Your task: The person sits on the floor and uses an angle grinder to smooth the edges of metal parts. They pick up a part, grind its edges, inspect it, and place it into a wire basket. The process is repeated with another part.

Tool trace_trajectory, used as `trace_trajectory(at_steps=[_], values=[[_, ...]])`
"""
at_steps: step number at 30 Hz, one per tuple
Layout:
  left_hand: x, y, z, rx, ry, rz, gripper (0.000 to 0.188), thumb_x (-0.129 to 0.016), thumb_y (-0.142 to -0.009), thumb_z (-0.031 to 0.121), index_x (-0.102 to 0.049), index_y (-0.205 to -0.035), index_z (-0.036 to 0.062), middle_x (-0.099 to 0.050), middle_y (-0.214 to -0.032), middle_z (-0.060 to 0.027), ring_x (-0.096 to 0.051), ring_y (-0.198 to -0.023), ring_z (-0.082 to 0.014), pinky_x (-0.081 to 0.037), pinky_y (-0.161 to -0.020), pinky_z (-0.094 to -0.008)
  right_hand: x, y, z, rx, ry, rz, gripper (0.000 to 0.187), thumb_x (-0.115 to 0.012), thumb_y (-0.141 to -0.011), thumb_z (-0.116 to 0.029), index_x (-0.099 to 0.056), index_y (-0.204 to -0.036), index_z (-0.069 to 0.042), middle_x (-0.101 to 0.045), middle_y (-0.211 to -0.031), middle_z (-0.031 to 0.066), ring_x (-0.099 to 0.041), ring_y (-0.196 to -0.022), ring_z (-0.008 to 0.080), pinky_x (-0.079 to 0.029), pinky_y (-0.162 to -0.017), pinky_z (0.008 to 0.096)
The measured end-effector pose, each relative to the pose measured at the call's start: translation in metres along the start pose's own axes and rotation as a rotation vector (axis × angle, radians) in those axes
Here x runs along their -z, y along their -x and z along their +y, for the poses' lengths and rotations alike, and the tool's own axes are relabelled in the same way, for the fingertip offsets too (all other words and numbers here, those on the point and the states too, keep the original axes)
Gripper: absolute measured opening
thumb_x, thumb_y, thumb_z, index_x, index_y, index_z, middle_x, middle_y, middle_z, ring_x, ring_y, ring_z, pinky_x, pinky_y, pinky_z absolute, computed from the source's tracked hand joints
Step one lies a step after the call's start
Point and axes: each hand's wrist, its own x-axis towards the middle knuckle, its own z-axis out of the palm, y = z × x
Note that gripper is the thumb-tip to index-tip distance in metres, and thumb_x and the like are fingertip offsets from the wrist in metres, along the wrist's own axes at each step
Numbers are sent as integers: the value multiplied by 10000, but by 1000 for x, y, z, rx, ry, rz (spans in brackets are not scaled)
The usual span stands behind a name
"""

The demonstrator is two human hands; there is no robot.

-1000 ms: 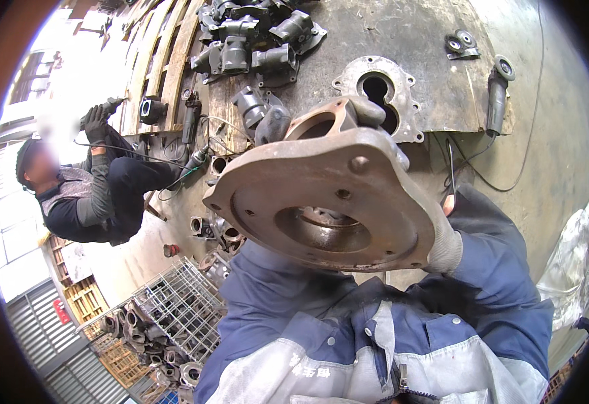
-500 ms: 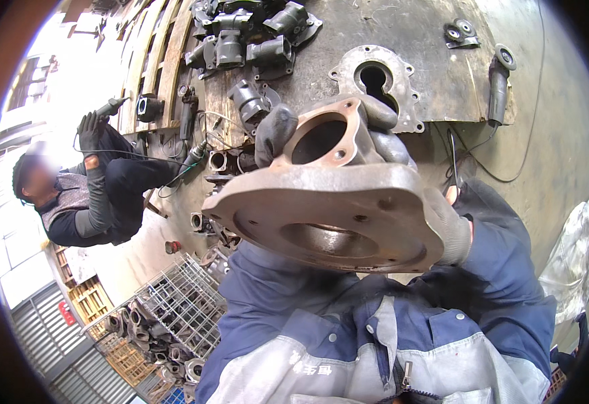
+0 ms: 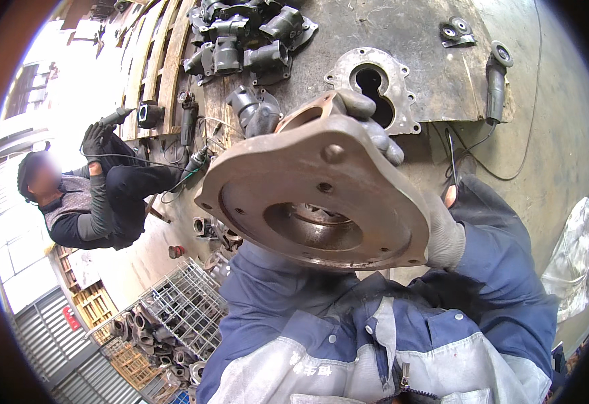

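Observation:
A large grey-brown metal casting (image 3: pixel 375 195) with a broad flange, a round central bore and several bolt holes is held up close in front of my chest. Its flange face is tilted toward me. My right hand (image 3: pixel 446 236), in a grey glove, grips its right side, fingers curling over the far top edge. Of my left hand (image 3: pixel 263 120), only a gloved bit shows beside the casting's upper left; the casting hides the rest, though it appears to hold that side. Beyond it, a flat metal part (image 3: pixel 402 77) with a keyhole-shaped opening lies on the worn work surface (image 3: pixel 375 23).
Several dark castings (image 3: pixel 227 54) are heaped at the far left of the surface. An angle grinder (image 3: pixel 496 81) with a cord rests at its right edge. A co-worker (image 3: pixel 72 202) crouches at left, holding a tool. A wire cage (image 3: pixel 186 303) stands near lower left.
The casting has tipped, so its flange face and central bore show more and its upper opening less. My hands have turned with it, and less of my left hand shows.

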Motion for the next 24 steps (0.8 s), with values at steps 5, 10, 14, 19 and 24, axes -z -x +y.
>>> trace_trajectory(at_steps=[5, 10, 14, 19, 24], values=[[-1, 2, -1, -3, -2, 7, 606, -549, -1122, 486, -505, -1566, 76, -585, -1522, -117, -591, -1373, -260, -484, -1193, -448, 2, -3, -2, 92, 160, 18, 84, -721, -925, -90, -711, -985, -33, -663, -728, 178, -683, -665, 407, -536, -615, 473], [-2, 0, -1, -2, -10, 0, 604, -549, -1124, 482, -504, -1568, 76, -583, -1525, -118, -589, -1377, -260, -483, -1195, -449, 6, -5, -14, -53, -207, -2, 89, -720, -940, -108, -707, -961, -23, -655, -715, 179, -665, -630, 386, -530, -604, 458], [-2, 3, -1, 14, 36, -64, 601, -549, -1124, 479, -503, -1569, 77, -581, -1528, -118, -587, -1380, -260, -483, -1196, -449, 17, -4, -16, 5, -46, -93, 116, -734, -953, -134, -714, -963, -20, -657, -720, 192, -655, -623, 395, -529, -596, 453], [0, 2, -3, 0, -9, 15, 599, -549, -1125, 475, -501, -1571, 78, -579, -1532, -119, -585, -1383, -260, -482, -1198, -449, 14, -3, -12, 17, 44, -52, 157, -765, -953, -173, -746, -1034, -40, -697, -796, 199, -703, -701, 402, -547, -629, 461], [0, -1, -4, 0, -17, 14, 596, -549, -1126, 470, -500, -1573, 78, -577, -1536, -119, -583, -1387, -260, -481, -1200, -449, 13, 2, -9, 8, -93, -4, 195, -782, -933, -175, -764, -1094, -66, -718, -843, 198, -729, -750, 409, -555, -650, 483]])
